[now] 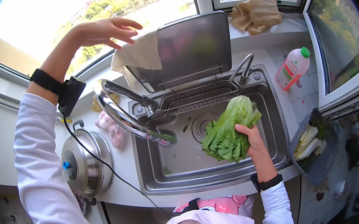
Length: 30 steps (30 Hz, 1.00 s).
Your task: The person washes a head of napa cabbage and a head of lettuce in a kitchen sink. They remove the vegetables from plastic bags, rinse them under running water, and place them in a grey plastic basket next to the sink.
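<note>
My right hand [251, 137] grips a head of green leafy lettuce [229, 131] above the stainless steel sink [173, 165]. Raised at the upper left, my left hand [110, 33] holds nothing, its fingers apart, left of the sink's upright metal cover [194, 46]. The chrome faucet [125, 115] arches over the sink's left side, and a thin stream seems to run from its spout. Behind the lettuce lies the round drain [202, 125], partly hidden. Bits of leaf rest on the sink floor. A wire rack [201, 98] spans the sink's back edge.
A lidded steel pot [87, 161] and a pink plastic bag [110, 128] stand left of the sink. A bottle of pink liquid [293, 69] is at the back right. A grey basket [323, 156] holds cut vegetables at right. A brown cloth [257, 12] lies on the sill.
</note>
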Available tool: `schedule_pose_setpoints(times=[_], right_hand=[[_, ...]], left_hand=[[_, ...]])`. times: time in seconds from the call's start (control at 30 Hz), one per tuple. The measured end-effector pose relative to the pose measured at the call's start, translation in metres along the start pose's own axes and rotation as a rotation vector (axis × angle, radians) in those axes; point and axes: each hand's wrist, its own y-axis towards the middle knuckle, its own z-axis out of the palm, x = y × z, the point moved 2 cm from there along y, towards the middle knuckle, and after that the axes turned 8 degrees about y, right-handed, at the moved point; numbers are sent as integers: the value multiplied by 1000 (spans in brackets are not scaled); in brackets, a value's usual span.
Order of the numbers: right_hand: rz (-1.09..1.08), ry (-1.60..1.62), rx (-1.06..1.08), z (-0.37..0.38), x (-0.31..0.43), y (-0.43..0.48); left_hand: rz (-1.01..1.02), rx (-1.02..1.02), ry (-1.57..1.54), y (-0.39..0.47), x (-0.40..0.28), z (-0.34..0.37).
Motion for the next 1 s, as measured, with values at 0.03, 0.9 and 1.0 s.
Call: schedule_pose_setpoints(times=[0.03, 0.9, 1.0], right_hand=[[24, -24, 20, 7, -6, 0], [235, -193, 75, 51, -161, -4], [236, -195, 48, 49, -160, -10]], left_hand=[[40, -96, -21, -22, 10, -7], [-36, -518, -330, -15, 107, 418], [44, -813, -80, -17, 114, 405]])
